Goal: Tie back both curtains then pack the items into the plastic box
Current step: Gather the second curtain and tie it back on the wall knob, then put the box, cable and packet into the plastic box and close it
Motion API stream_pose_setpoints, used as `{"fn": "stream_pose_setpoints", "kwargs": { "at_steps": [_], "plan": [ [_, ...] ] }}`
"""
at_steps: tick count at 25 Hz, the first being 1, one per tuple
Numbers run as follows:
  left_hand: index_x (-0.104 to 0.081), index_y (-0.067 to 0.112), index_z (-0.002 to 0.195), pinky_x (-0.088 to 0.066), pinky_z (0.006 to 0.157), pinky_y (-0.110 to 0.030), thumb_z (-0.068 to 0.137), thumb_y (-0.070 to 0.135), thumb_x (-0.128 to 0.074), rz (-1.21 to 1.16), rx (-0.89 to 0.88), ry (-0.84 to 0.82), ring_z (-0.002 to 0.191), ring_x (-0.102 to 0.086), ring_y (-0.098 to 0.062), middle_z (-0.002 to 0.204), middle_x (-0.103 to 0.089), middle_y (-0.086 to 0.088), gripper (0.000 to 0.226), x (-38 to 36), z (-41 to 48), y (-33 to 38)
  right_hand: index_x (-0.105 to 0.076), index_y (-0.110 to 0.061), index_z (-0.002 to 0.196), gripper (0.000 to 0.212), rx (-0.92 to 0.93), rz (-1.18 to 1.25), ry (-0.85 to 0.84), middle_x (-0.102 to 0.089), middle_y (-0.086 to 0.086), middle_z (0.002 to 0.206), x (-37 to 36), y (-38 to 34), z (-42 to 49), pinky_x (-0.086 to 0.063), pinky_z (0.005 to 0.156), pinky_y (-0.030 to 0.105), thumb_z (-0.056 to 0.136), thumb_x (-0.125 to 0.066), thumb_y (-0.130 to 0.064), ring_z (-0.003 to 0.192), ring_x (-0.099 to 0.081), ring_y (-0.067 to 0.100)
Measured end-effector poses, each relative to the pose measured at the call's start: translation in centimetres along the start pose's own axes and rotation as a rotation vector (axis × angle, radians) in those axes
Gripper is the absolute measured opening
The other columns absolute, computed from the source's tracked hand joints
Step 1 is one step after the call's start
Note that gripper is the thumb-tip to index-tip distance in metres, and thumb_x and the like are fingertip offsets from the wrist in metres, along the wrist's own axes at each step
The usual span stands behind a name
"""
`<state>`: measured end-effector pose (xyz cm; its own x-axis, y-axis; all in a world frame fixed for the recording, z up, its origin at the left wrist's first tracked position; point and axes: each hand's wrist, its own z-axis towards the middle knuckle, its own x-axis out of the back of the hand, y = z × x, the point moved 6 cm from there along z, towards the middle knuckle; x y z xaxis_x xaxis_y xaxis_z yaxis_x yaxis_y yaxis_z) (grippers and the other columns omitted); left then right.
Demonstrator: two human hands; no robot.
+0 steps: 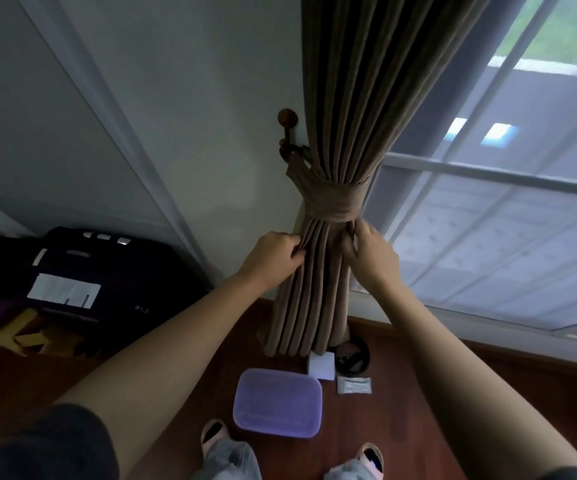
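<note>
Slippers [215, 432]: pale, open-toed, one on each foot at the bottom edge, standing on the floor [401, 403], dark reddish wood with a smooth sheen.

Box [277, 402]: plastic, rounded rectangle, translucent purple lid on, flat on the floor just ahead of the slippers. No label legible.

Items on the floor beyond the box's far right corner: a white square card [321, 365], a small pale flat packet [354, 385] whose print is too blurred to read, and a round black object [352, 355] with unclear contents. All three lie close together near the curtain's hem.

Left hand [273, 252]: fingers curled, pinching the left-side pleats of the curtain [349, 116] just below the tieback [334, 200].

Right hand [372, 252]: fingers curled, pinching the right-side pleats right under the tieback's lower edge.

Curtain: heavy brown fabric in deep vertical pleats, gathered to a narrow waist by the tieback, a band of matching brown cloth, then flaring down to the floor.

Hook [287, 128]: dark wood knob on the white wall, left of the curtain; the tieback runs to it.

Window [505, 209]: white bars, covered by sheer pale fabric, right of the curtain.

Bag [83, 271]: dark, left by the wall, with white tags; text unreadable.
</note>
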<state>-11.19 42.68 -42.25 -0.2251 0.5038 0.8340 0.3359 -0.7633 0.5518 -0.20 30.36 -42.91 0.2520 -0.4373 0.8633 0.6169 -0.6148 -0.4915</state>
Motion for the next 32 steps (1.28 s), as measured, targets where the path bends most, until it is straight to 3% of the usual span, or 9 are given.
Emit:
{"fn": "stream_pose_setpoints", "kwargs": {
  "at_steps": [2, 6, 8, 10, 13, 17, 23, 28, 32],
  "plan": [
    [-0.049, 0.007, 0.065, -0.032, 0.056, -0.026, 0.088, 0.017, -0.059, -0.005, 0.025, -0.009, 0.056, -0.047, -0.020, 0.062, -0.053, -0.011, 0.027, -0.2, -0.3, -0.3, -0.055, -0.011, 0.108, 0.027, 0.061, 0.036, -0.018, -0.061, 0.009, 0.108, -0.2, 0.6, -1.2, -0.048, 0.069, 0.038, 0.095, -0.045, -0.033, 0.094, -0.059, 0.030],
    [-0.049, 0.007, 0.067, -0.032, 0.056, -0.027, 0.086, 0.017, -0.061, -0.019, 0.104, 0.105, 0.060, -0.050, -0.021, 0.065, -0.054, -0.010, 0.024, -0.5, -0.8, 0.1, -0.057, -0.021, 0.102, 0.019, 0.108, 0.013, -0.088, -0.067, 0.005, 0.101, -1.2, 2.5, -2.5, -0.052, 0.068, 0.038, 0.093, -0.048, -0.035, 0.087, -0.064, 0.027],
    [-0.049, 0.005, 0.069, -0.041, 0.059, -0.031, 0.085, 0.017, -0.061, -0.025, 0.174, 0.194, 0.066, -0.057, -0.025, 0.070, -0.059, -0.010, 0.022, -0.6, -1.1, 0.3, -0.058, -0.025, 0.102, 0.019, 0.135, 0.018, -0.135, -0.069, 0.002, 0.101, -1.7, 3.1, -1.8, -0.053, 0.071, 0.038, 0.092, -0.047, -0.037, 0.088, -0.064, 0.026],
    [-0.061, 0.003, 0.084, -0.051, 0.070, -0.035, 0.086, 0.019, -0.059, -0.083, 0.267, 0.263, 0.078, -0.063, -0.024, 0.083, -0.066, -0.010, 0.016, -1.1, -2.1, 0.0, -0.059, -0.028, 0.107, 0.022, 0.199, 0.007, -0.181, -0.070, -0.003, 0.103, -1.7, 3.3, -1.3, -0.054, 0.074, 0.037, 0.092, -0.047, -0.039, 0.092, -0.065, 0.024],
    [-0.065, 0.008, 0.107, -0.053, 0.083, -0.034, 0.091, 0.018, -0.055, -0.124, 0.416, 0.340, 0.093, -0.064, -0.020, 0.101, -0.068, -0.007, 0.022, -1.8, -5.0, 0.6, -0.059, -0.028, 0.114, 0.028, 0.244, 0.006, -0.249, -0.069, -0.009, 0.106, -1.3, 3.7, -2.0, -0.055, 0.077, 0.036, 0.091, -0.048, -0.040, 0.095, -0.065, 0.019],
    [-0.057, 0.008, 0.126, -0.046, 0.089, -0.022, 0.094, 0.015, -0.051, -0.182, 0.490, 0.309, 0.107, -0.061, -0.018, 0.119, -0.064, -0.008, 0.034, -3.0, -9.2, 2.5, -0.059, -0.025, 0.115, 0.030, 0.251, 0.048, -0.296, -0.070, -0.006, 0.104, -0.3, 3.9, -4.6, -0.055, 0.077, 0.036, 0.092, -0.047, -0.040, 0.094, -0.065, 0.017],
    [-0.050, 0.012, 0.135, -0.047, 0.097, -0.028, 0.095, 0.020, -0.047, -0.133, 0.465, 0.171, 0.117, -0.057, -0.019, 0.129, -0.059, -0.008, 0.040, -7.5, -15.0, 2.0, -0.060, -0.018, 0.111, 0.028, 0.221, 0.075, -0.296, -0.068, 0.003, 0.105, -2.0, 5.3, -13.0, -0.050, 0.076, 0.037, 0.093, -0.048, -0.036, 0.096, -0.063, 0.023],
    [-0.043, 0.017, 0.139, -0.043, 0.101, -0.029, 0.097, 0.025, -0.043, -0.100, 0.483, 0.027, 0.125, -0.051, -0.017, 0.139, -0.051, -0.004, 0.043, -15.2, -23.1, -0.9, -0.044, -0.014, 0.135, 0.046, 0.051, 0.074, -0.349, -0.051, 0.003, 0.134, -6.3, 7.7, -23.5, -0.042, 0.092, 0.030, 0.095, -0.045, -0.036, 0.119, -0.053, 0.021],
    [-0.033, 0.014, 0.145, -0.032, 0.108, -0.026, 0.099, 0.033, -0.037, -0.066, 0.532, -0.042, 0.137, -0.036, -0.017, 0.153, -0.032, -0.004, 0.050, -21.0, -27.9, -3.8, -0.034, -0.007, 0.142, 0.055, -0.068, 0.174, -0.393, -0.040, 0.007, 0.146, -10.9, 8.8, -29.0, -0.031, 0.106, 0.027, 0.096, -0.047, -0.033, 0.134, -0.039, 0.020]
  ]
}}
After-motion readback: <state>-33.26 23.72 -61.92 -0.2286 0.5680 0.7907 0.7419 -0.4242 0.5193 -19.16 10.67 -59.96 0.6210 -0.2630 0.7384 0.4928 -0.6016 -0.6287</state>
